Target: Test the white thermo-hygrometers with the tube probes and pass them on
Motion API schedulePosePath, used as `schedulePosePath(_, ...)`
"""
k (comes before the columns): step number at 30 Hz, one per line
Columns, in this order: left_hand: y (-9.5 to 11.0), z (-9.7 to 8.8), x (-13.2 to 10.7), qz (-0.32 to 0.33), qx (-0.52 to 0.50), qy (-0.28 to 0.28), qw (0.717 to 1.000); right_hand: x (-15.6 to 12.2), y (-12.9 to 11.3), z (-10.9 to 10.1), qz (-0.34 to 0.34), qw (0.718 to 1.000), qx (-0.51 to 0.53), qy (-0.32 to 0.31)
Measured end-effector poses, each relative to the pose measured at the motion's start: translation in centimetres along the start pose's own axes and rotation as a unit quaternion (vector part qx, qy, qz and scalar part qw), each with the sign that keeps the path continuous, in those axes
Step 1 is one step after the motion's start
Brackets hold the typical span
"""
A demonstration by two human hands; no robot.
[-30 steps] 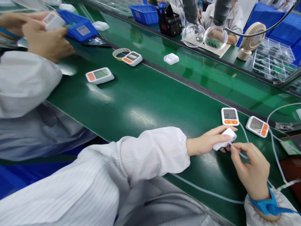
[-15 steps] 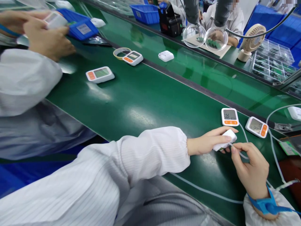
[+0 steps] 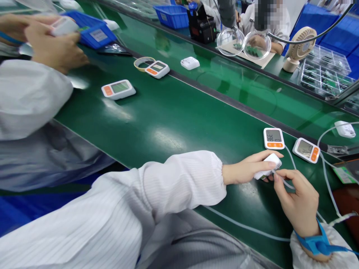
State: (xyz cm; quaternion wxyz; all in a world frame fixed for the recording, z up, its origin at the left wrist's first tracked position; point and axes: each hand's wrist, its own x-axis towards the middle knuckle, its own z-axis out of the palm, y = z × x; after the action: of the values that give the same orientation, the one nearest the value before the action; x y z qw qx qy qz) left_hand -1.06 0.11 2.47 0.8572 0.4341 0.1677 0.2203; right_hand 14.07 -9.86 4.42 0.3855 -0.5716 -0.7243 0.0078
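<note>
Over bench (image 3: 179, 116), left grip (image 3: 248, 168) around white device (image 3: 274, 158).

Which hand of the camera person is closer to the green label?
Right. The right hand is left of the green label; the left hand is farther left, holding a white device.

A small white plastic device (image 3: 266, 167) with rounded corners lies tilted in the left hand (image 3: 250, 169) over a green table (image 3: 193, 116), while a thin, pale, curving tube (image 3: 287, 184), pinched in the right hand (image 3: 298, 198), meets its side; how far it goes in is hidden.
</note>
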Motion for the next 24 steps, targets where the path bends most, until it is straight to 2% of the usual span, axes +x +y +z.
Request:
schedulePosePath(5,-0.05,0.05,0.03,0.001,0.012,0.007,1.0,-0.29,-0.09,0.47,-0.004,1.0,0.005,-0.001)
schedulePosePath(13,-0.05,0.11,-0.04,-0.005,0.002,-0.003,1.0,-0.17,-0.25,0.34,-0.004,0.999,-0.021,0.041)
schedulePosePath(24,-0.17,0.02,0.06,-0.001,0.027,-0.015,1.0,-0.09,-0.57,0.34,-0.008,0.999,-0.013,0.038)
